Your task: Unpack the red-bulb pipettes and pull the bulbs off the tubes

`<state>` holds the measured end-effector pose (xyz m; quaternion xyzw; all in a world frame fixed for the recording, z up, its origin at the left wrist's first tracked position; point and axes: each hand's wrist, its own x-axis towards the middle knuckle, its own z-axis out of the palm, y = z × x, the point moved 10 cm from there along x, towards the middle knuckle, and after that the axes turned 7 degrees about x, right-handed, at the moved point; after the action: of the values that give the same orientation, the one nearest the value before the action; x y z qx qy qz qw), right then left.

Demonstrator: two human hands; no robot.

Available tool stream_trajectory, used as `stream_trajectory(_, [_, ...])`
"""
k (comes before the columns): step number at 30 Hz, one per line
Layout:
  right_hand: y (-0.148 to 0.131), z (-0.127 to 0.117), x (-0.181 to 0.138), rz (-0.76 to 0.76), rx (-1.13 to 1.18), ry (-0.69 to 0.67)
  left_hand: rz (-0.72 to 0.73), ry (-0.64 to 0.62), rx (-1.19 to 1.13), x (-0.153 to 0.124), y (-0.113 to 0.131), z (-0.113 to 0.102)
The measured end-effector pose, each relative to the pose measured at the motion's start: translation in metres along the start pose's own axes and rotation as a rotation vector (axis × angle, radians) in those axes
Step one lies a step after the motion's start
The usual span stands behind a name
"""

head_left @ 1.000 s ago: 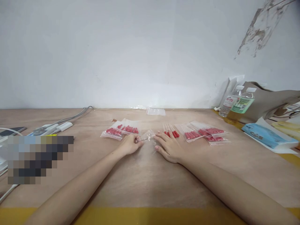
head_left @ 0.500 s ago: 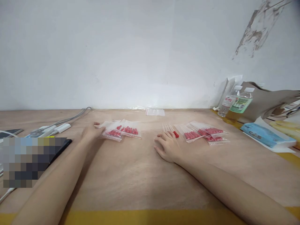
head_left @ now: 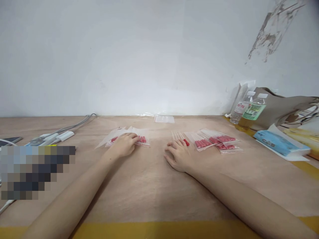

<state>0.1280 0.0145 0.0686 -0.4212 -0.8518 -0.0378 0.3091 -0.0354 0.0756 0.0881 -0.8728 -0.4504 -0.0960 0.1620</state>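
A: Zip bags (head_left: 142,136) of red-tipped sticks, left pile, far-centre on the bench (head_left: 149,192). Left hand (head_left: 124,145) is now lying flat on top of them, fingers spread, gripping nothing. A second ago it was pinching a clear bag mid-bench; that bag is now sitting on the pile.

B: Right hand?

A: Right hand (head_left: 178,156) is staying put, palm down, grip loose and empty, fingertips just touching the loose sticks (head_left: 180,136).

B: Counts?

A: Two piles of filled bags, left one and right pile (head_left: 216,141); can't tell bags per pile. One stack of empty bags (head_left: 163,119) by the wall. Two bottles (head_left: 249,109) far right.
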Motion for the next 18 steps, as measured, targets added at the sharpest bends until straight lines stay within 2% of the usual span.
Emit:
stream_trajectory(4, [-0.001,0.001,0.001,-0.013,-0.004,-0.004,-0.021,0.055,0.006,-0.004,0.011,0.011])
stream_trajectory(10, [0.003,0.002,0.003,0.01,-0.046,0.036,-0.076,0.213,-0.201,-0.006,0.051,0.002])
stream_trajectory(14, [0.004,0.002,0.004,-0.014,-0.045,0.067,-0.019,0.226,-0.365,-0.003,0.074,0.0])
stream_trajectory(18, [0.001,0.004,0.005,-0.053,-0.031,0.058,0.005,0.243,-0.403,-0.003,0.08,0.0])
